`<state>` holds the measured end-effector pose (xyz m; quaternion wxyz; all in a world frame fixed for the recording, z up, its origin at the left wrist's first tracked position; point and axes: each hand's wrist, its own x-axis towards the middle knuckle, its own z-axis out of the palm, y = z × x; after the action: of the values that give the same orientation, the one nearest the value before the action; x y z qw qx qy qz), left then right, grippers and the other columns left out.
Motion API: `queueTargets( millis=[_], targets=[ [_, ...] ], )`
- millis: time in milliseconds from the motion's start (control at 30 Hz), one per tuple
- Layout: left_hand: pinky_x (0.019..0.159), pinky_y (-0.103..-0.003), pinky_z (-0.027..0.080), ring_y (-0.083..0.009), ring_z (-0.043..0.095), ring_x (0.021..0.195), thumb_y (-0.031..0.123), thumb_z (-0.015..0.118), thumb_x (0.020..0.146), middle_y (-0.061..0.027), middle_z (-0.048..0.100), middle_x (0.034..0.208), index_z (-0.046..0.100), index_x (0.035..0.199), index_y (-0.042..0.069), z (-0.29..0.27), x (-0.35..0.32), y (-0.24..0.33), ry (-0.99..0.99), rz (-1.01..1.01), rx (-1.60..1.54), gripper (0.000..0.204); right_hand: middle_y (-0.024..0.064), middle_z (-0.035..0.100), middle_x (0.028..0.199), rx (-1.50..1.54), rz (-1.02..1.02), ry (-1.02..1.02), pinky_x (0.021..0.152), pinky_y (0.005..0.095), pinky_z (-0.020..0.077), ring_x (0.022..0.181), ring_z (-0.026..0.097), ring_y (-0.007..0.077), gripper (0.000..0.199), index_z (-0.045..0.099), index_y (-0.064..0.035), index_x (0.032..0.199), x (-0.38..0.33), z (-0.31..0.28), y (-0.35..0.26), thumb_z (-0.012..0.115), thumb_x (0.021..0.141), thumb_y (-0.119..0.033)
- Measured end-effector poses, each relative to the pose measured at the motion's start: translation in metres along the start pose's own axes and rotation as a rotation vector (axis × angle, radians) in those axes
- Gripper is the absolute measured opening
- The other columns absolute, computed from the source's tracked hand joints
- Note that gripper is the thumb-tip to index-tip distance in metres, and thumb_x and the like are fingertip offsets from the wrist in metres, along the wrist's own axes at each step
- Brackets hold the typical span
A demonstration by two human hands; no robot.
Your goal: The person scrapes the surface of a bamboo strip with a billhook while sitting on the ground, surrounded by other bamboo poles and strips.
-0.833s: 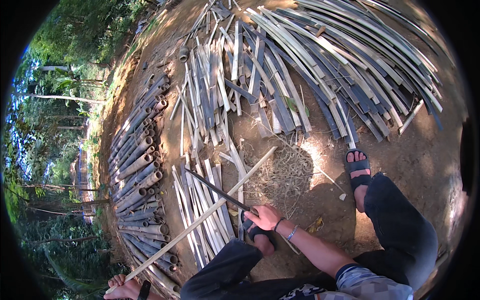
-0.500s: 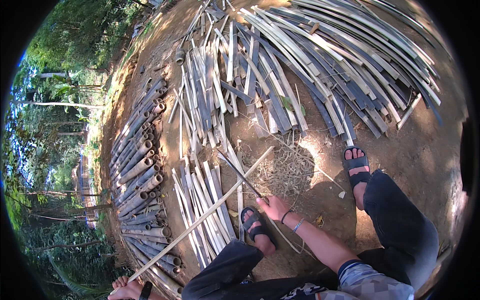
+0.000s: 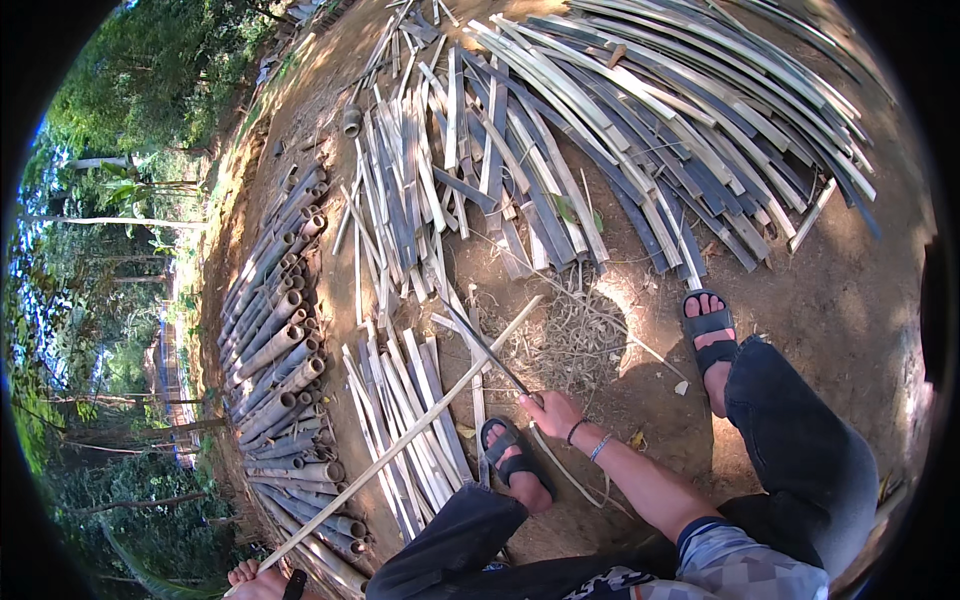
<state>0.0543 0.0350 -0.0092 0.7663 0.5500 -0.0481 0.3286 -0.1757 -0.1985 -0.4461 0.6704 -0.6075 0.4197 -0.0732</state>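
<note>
My left hand [image 3: 257, 582], at the lower left edge, is closed round the near end of a long pale bamboo strip [image 3: 400, 437]. The strip slants up and to the right over the ground between my feet. In my right hand [image 3: 553, 413] is the handle of a long, thin, dark-bladed knife [image 3: 511, 375], its blade pointing up and left. Blade and strip cross near the strip's far end; whether they touch I cannot tell. Below the far end lies a heap of thin curled shavings [image 3: 575, 345].
Split bamboo slats lie in a small bundle [image 3: 410, 430] by my left foot [image 3: 515, 462], in a middle pile [image 3: 410, 190], and in a large fanned pile [image 3: 690, 130] beyond my right foot [image 3: 710, 345]. Cut bamboo poles [image 3: 285, 320] are stacked at left, before trees.
The strip's far end has shifted slightly left and down. My right hand and the knife have moved a little to the right. Both hands keep their grip.
</note>
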Motion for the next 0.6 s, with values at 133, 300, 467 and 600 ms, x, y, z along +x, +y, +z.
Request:
queueTargets(
  millis=[133,300,467,600],
  targets=[
    [0.034,-0.021,0.017,-0.0106,0.025,0.037,0.073,0.016,0.084,0.0014,0.024,0.044,0.026,0.053,0.015,-0.003,0.012,-0.004,0.001,-0.017,0.001,0.067,0.0236,0.063,0.075,-0.026,-0.234,-0.083,0.072,0.0472,0.0483,0.078,0.062,0.0412,0.058,0.063,-0.0001,0.083,-0.015,0.022,-0.03,0.048,0.086,-0.056],
    [0.034,-0.022,0.016,-0.011,0.023,0.037,0.074,0.016,0.084,0.0013,0.023,0.045,0.025,0.053,0.015,0.001,0.002,0.0,0.03,-0.015,0.022,0.067,0.0233,0.064,0.078,-0.021,-0.142,-0.049,0.072,0.0455,0.049,0.08,0.062,0.0409,0.058,0.064,-0.0014,0.081,0.006,0.008,-0.006,0.049,0.085,-0.057],
    [0.035,-0.023,0.015,-0.0111,0.021,0.038,0.074,0.017,0.084,0.0015,0.022,0.045,0.023,0.054,0.015,-0.008,0.011,-0.005,0.031,-0.026,0.025,0.067,0.0226,0.064,0.077,-0.108,-0.123,0.0,0.071,0.0435,0.05,0.079,0.063,0.0377,0.06,0.063,-0.0002,0.079,-0.003,0.01,-0.022,0.046,0.087,-0.058],
    [0.034,-0.023,0.015,-0.0111,0.021,0.037,0.075,0.019,0.084,0.002,0.022,0.045,0.023,0.054,0.015,-0.002,0.004,-0.004,0.033,-0.032,-0.002,0.067,0.0204,0.064,0.076,0.16,-0.119,-0.193,0.071,0.0449,0.0499,0.078,0.063,0.0389,0.058,0.063,-0.0017,0.085,-0.023,0.029,-0.04,0.046,0.087,-0.057]
  ],
)
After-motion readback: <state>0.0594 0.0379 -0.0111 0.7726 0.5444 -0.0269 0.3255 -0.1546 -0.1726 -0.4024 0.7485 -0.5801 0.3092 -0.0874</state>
